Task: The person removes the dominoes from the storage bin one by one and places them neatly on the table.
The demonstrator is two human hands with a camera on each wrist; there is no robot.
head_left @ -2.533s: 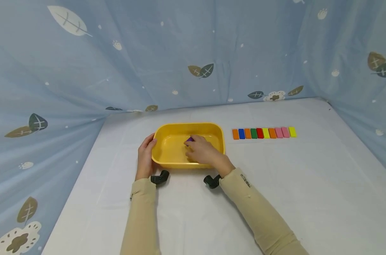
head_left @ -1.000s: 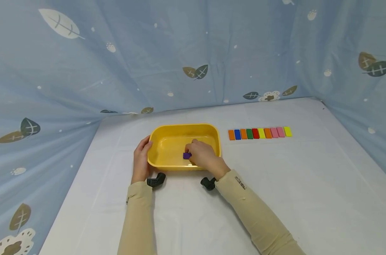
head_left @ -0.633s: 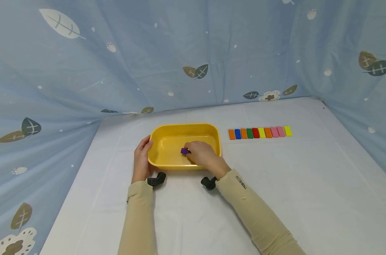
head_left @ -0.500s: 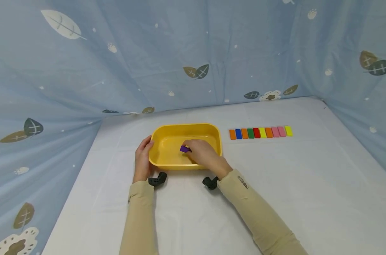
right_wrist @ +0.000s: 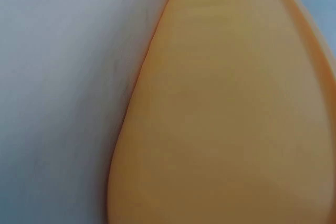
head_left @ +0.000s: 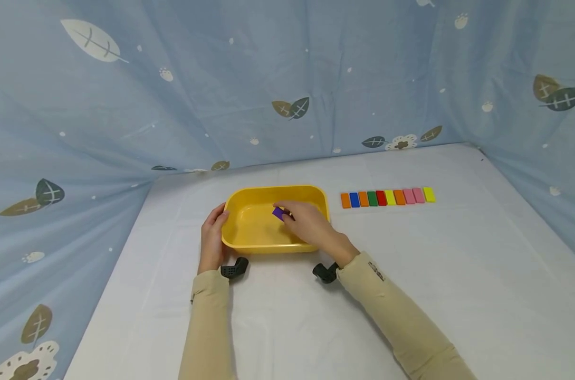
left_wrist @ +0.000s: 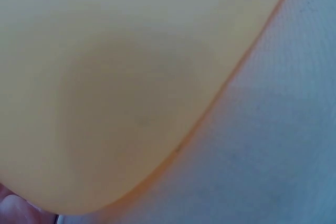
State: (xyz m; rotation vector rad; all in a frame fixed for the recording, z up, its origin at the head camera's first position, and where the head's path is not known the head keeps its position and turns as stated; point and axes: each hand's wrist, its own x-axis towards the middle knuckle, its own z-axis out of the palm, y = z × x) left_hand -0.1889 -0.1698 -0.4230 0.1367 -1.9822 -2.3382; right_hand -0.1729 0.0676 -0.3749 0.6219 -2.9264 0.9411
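A yellow plastic tray [head_left: 251, 221] rests on the white-covered table. My left hand [head_left: 213, 240] grips its left end, the thumb at the rim. Over the tray, my right hand [head_left: 311, 221] pinches a small purple block [head_left: 278, 212] between thumb and fingers. Whether the block touches the tray floor I cannot tell. In the left wrist view the tray wall [left_wrist: 131, 103] fills most of the picture, blurred, with a bit of a finger [left_wrist: 18, 211] at the lower left corner. The right wrist view holds only the tray [right_wrist: 226, 103] and white cloth; hand and block are out of it.
Right of the tray, several flat blocks lie in a side-by-side row, from an orange block [head_left: 346, 200] to a yellow block [head_left: 429, 194]. A blue leaf-print curtain [head_left: 192, 89] closes off the back and sides. Black wrist devices [head_left: 235, 268] sit near both cuffs.
The purple block, earlier nearer the tray's front side, has moved back a little and turned in my right hand's fingers. The right forearm has shifted right. My left hand keeps its place.
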